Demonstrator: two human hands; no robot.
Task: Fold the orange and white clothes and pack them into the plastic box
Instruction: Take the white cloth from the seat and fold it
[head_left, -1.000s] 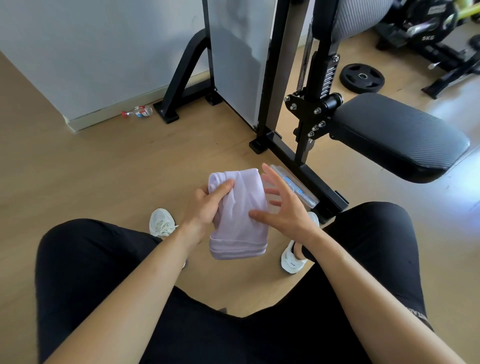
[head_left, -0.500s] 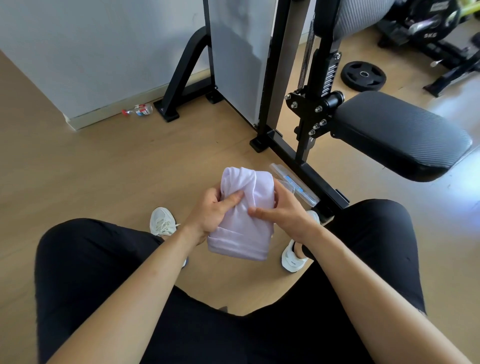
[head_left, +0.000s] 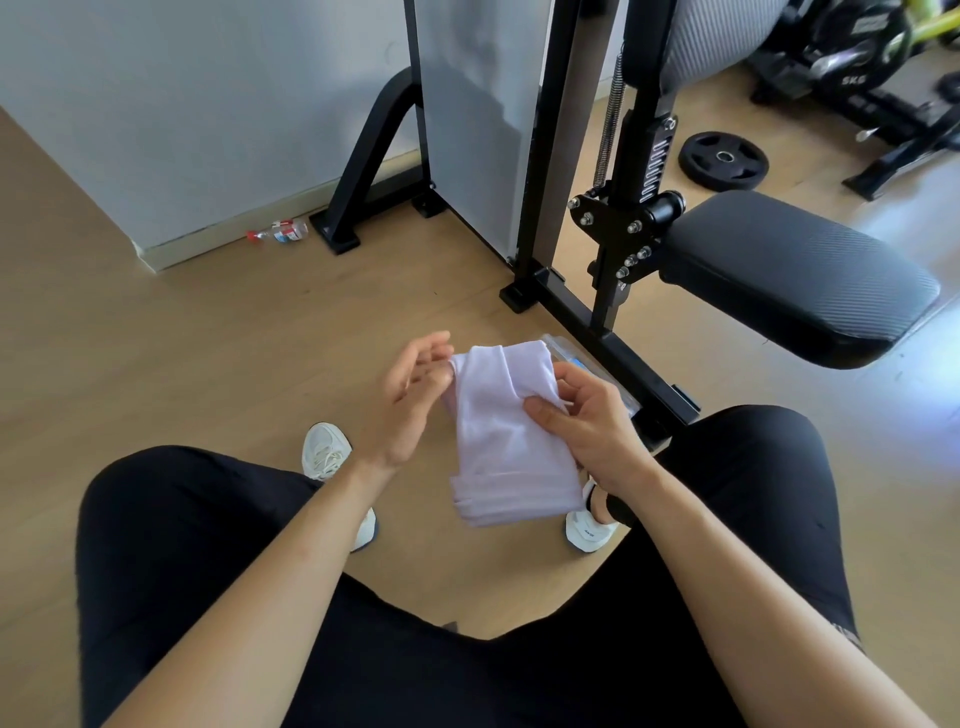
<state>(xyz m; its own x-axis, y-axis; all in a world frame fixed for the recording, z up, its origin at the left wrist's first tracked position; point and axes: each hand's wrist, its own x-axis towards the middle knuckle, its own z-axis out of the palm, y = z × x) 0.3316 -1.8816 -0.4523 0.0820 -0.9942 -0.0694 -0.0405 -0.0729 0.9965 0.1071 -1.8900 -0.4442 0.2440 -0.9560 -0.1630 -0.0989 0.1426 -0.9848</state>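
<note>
White folded garment (head_left: 509, 441) gripped by right hand (head_left: 587, 421) (thumb on top); left hand (head_left: 415, 395) slack-fingered beside it, holding nothing.

- A workout room.
- Black machine frame (head_left: 540, 156) with padded seat (head_left: 795, 275).
- Loose weight plate (head_left: 723, 160) lies on the wood floor (head_left: 208, 364).
- Far right, blurred gear (head_left: 852, 57) marked 5KG, perhaps an exercise bike.

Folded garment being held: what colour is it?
The folded garment is plain pale lilac-white; seen best in head view.
</note>
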